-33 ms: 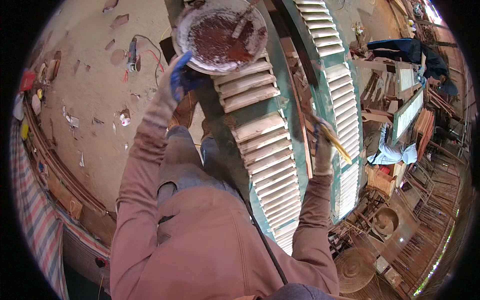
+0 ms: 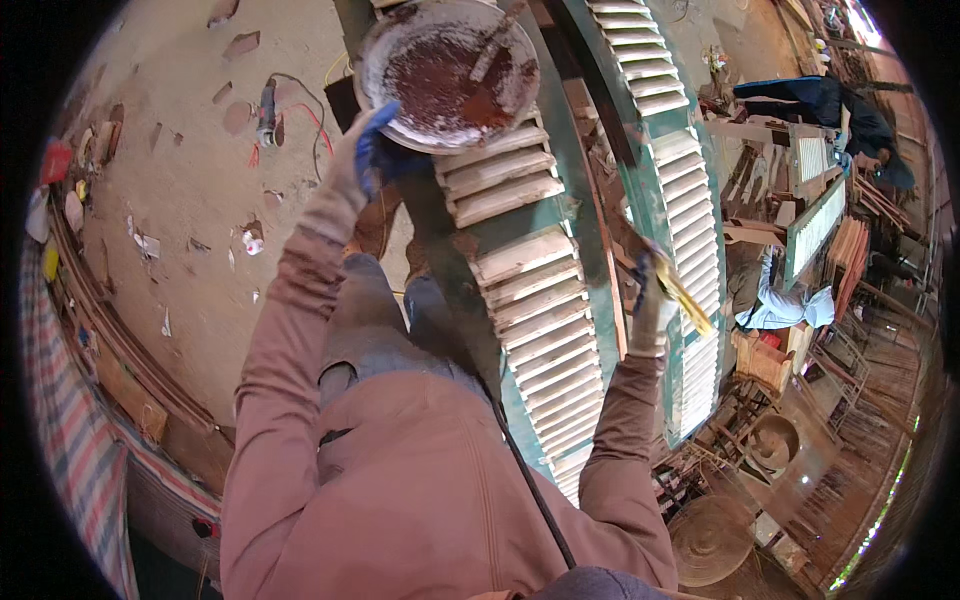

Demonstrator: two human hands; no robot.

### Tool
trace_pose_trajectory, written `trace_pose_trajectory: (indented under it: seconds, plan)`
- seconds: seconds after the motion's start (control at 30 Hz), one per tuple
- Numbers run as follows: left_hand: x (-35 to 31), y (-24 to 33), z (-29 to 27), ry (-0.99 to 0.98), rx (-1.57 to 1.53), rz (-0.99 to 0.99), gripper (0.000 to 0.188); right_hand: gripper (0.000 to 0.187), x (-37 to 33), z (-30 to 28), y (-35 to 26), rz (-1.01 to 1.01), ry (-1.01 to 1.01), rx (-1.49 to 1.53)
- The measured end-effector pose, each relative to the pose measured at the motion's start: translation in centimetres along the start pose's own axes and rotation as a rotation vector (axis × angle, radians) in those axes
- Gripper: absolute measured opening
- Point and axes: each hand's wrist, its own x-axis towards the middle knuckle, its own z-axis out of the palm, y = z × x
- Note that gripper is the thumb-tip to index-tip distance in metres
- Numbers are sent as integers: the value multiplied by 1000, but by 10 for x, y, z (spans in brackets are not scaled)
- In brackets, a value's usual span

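Note:
At the top, my left hand, in a blue-and-grey glove, grips the near-left rim of a pale round bowl. Reddish-brown paste or powder coats the bowl's inside, and a flat stick-like tool leans in it. The bowl is over a green louvred shutter with bare pale slats. My gloved right hand is closed around a slim tool with a yellow end; its exact kind is unclear. That hand hovers between this shutter and a second green louvred shutter.
A corded power tool lies on the dusty floor at left, among scraps. At right, another person in light blue works by a shutter panel, near stacked wood. A round woven basket lies lower right.
My left hand and the bowl have shifted slightly to the right and down. My right hand, with the yellow-ended tool, has moved a little lower and right.

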Motion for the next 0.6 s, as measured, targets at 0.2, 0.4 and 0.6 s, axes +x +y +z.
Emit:
trace_pose_trajectory:
  seconds: [0.2, 0.4, 0.6]
  plan:
    - [8, 12, -2, 58, 85, 1, 17, 34, -73, 2, 15, -181, 127, -322]
    - [-103, 53, -75, 37, -163, -76, 17, 40, -104, 74, -9, 156, 167, 780]
    - [-189, 108, -222, 228, -200, 64, 18, 56, -69, 187, -38, -236, -130, 217]
